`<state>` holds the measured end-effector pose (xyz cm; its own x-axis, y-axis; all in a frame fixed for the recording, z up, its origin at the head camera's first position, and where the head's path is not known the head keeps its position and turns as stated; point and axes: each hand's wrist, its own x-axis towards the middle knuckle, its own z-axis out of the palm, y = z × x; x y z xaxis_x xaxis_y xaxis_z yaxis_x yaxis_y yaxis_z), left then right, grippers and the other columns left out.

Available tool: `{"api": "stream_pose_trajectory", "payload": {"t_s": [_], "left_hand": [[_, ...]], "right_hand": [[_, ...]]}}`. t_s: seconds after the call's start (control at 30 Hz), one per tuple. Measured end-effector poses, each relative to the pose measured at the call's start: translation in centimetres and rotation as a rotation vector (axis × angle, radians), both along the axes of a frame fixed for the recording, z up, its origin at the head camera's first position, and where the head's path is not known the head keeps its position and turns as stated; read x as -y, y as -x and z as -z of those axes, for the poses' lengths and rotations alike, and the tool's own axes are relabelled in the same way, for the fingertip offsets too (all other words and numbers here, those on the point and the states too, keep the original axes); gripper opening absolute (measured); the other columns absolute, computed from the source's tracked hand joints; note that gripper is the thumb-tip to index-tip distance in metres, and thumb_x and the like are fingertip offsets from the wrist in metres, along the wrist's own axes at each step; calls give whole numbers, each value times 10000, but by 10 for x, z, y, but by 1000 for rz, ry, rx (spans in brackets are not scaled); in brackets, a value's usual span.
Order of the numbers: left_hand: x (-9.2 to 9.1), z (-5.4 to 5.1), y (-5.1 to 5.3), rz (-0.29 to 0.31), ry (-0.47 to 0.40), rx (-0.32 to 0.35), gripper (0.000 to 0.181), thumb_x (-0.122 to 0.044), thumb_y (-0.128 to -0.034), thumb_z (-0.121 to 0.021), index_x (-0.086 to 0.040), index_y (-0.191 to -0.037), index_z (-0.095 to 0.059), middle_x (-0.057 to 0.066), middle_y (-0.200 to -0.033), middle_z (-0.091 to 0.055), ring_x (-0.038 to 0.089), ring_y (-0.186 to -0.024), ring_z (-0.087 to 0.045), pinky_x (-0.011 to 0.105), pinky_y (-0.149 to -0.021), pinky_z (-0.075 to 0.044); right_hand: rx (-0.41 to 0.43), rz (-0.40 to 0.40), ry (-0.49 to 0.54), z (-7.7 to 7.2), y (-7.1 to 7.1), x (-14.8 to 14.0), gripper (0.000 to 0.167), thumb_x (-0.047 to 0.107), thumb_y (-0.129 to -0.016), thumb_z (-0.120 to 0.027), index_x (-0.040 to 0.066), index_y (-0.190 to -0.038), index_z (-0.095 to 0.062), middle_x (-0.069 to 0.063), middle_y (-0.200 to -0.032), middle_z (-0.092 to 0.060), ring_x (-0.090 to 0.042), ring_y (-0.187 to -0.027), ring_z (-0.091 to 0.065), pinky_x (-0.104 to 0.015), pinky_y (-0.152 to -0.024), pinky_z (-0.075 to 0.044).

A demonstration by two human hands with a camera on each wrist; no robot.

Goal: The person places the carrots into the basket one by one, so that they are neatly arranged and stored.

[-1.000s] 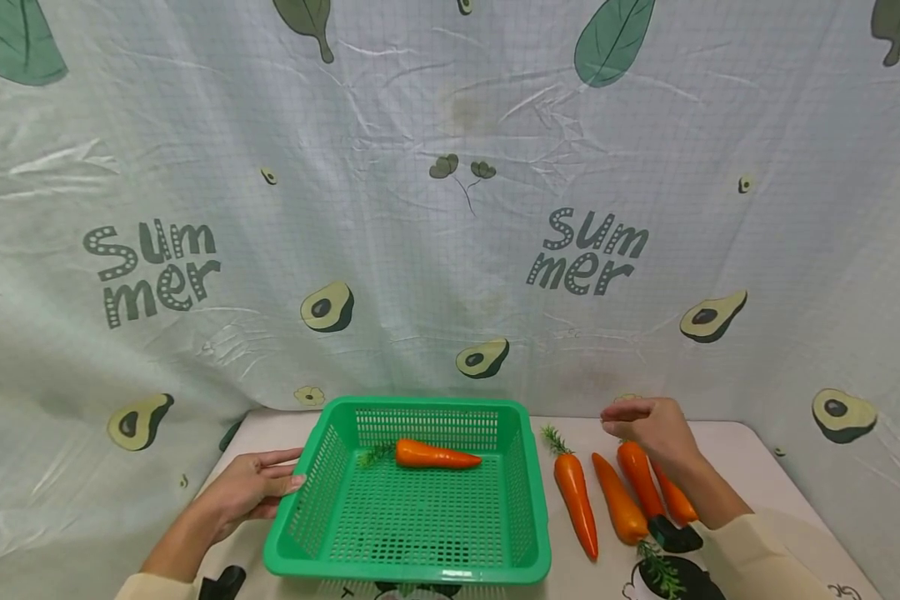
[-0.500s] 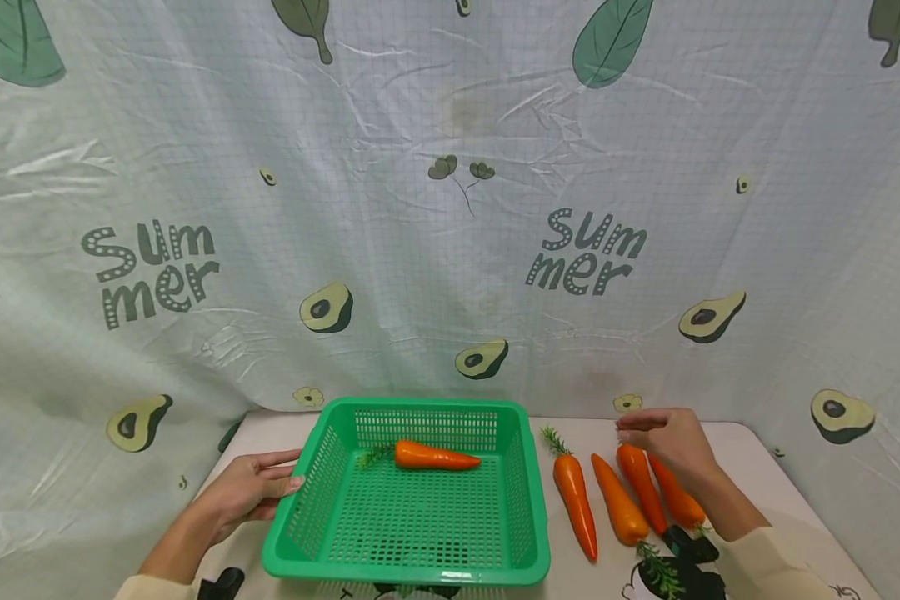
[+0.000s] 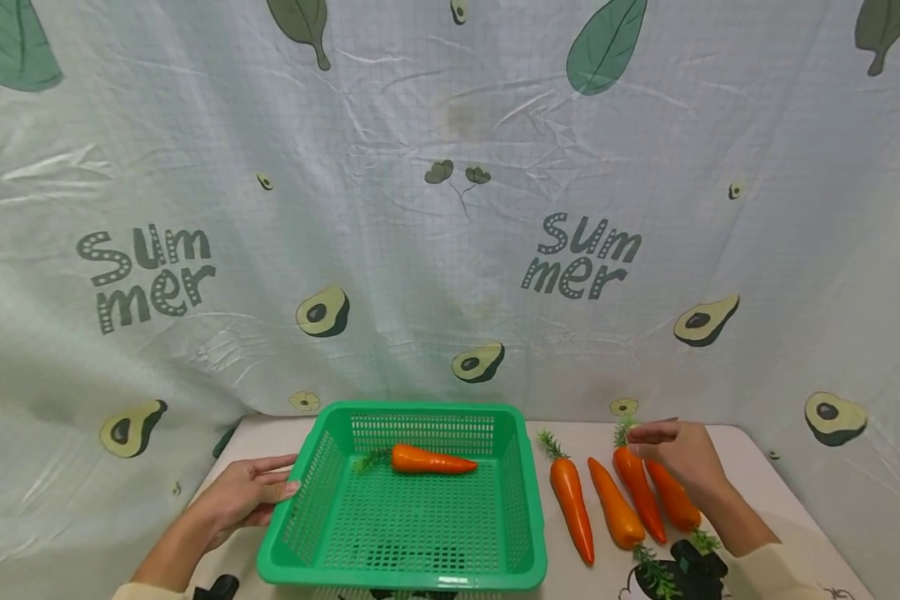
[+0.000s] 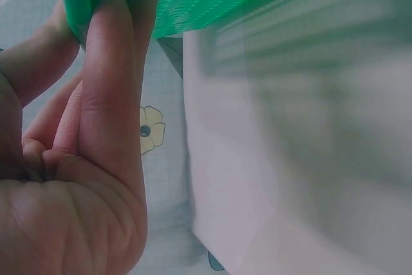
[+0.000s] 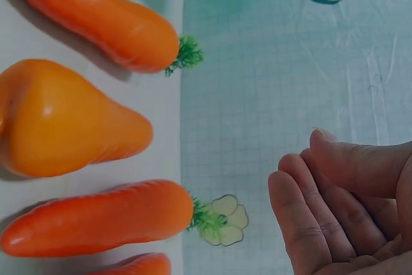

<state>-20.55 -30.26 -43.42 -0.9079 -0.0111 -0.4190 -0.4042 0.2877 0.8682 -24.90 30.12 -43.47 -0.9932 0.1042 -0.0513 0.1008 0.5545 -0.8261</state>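
Note:
A green plastic basket (image 3: 401,579) sits on the table with one carrot (image 3: 431,461) lying inside near its far side. My left hand (image 3: 242,498) pinches the basket's left rim, thumb on top and fingers beneath, as the left wrist view confirms. Several more carrots lie to the basket's right, among them one (image 3: 571,504) closest to it and an orange one (image 3: 615,504) with its leafy end toward me. Above the rightmost carrots, my right hand (image 3: 682,458) hovers with bent, relaxed fingers and nothing in it. In the right wrist view it is apart from the nearby carrot (image 5: 103,217).
The pale table (image 3: 727,450) meets an upright printed sheet (image 3: 420,275) at the back and sides. A black wrist mount (image 3: 697,562) shows below the right hand. Dark printed figures mark the table's front.
My right hand has drifted right and slightly down, uncovering the leafy top of a carrot beneath it. My left hand stays on the basket rim. The head view has shifted slightly.

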Motion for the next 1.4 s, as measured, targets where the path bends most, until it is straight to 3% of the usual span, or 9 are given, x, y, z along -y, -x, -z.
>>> {"api": "stream_pose_trajectory", "payload": {"t_s": [0.17, 0.53, 0.93, 1.4], "left_hand": [[1, 1, 1, -13, 4, 7, 753, -135, -954, -759, 55, -1577, -382, 172, -1248, -759, 208, -853, -804, 354, -686, -646], [3, 2, -1, 35, -13, -19, 765, -155, -959, -761, 58, -1581, -369, 144, -1227, -773, 200, -847, -803, 343, -691, -646], [3, 1, -1, 24, -12, -10, 782, -157, -952, -769, 61, -1583, -362, 140, -1210, -779, 172, -813, -797, 329, -672, -639], [8, 1, -2, 88, -64, -18, 836, -178, -954, -771, 85, -1596, -304, 137, -1230, -773, 201, -868, -805, 352, -719, -652]], "right_hand": [[12, 35, -10, 4, -3, -3, 304, 133, -944, -761, -45, -1191, -755, -163, -1130, -787, -235, -990, -738, -467, -931, -626], [45, 104, -38, 14, -9, -16, 303, 121, -934, -767, -51, -1184, -756, -184, -1100, -793, -256, -971, -742, -463, -899, -632], [102, 146, -48, 23, -12, -29, 362, 137, -915, -788, -60, -1214, -737, -183, -1091, -791, -242, -957, -739, -460, -883, -624], [125, 206, -31, 32, -17, -35, 377, 108, -890, -805, -83, -1204, -726, -219, -1082, -779, -287, -949, -724, -513, -884, -609]]}}
